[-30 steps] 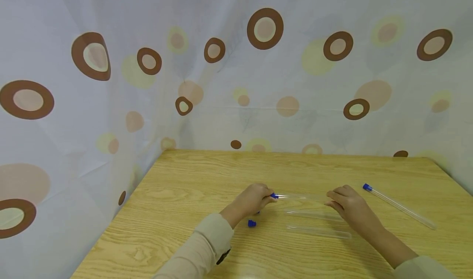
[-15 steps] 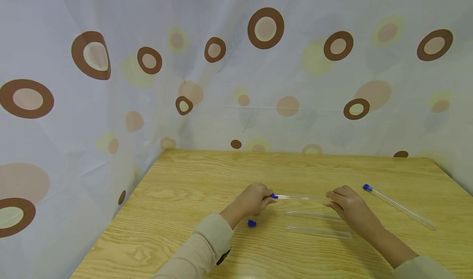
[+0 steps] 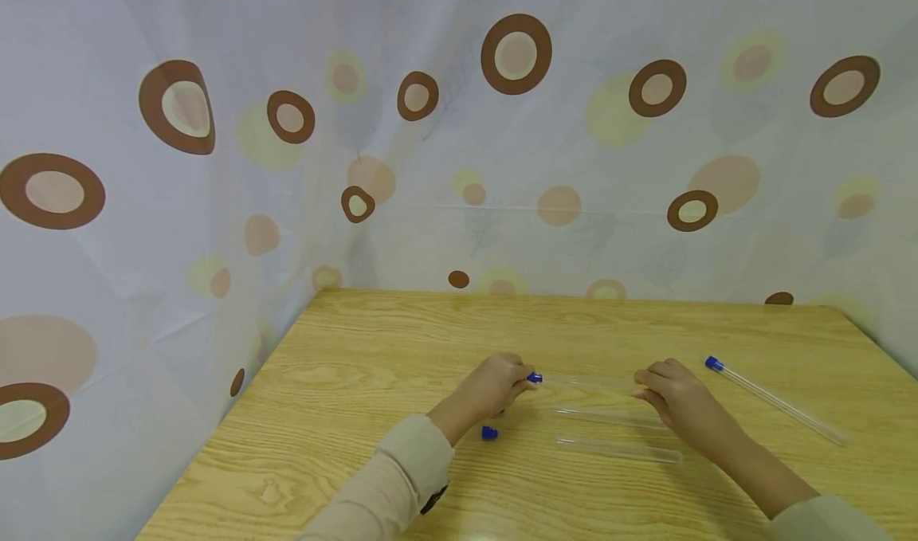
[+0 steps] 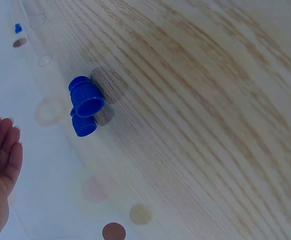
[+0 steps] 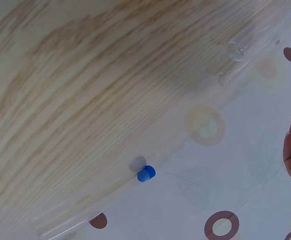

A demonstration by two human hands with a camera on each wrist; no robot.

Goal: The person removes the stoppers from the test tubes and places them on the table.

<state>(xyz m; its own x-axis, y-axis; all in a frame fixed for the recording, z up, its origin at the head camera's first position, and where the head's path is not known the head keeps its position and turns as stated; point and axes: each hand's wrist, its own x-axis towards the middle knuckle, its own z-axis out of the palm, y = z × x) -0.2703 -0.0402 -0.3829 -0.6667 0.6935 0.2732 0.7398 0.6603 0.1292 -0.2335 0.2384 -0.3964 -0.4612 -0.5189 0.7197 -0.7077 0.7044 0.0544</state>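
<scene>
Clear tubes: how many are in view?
4: a held tube in the right hand; a middle tube and a near tube on the table; a capped tube farther right.

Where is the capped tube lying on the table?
In the head view, the capped tube lies at the right of the table, to the right of the right hand.

No text, label, brand, number or sign to be read on the blue caps, clear tubes, worktop or patterned backdrop.
</scene>
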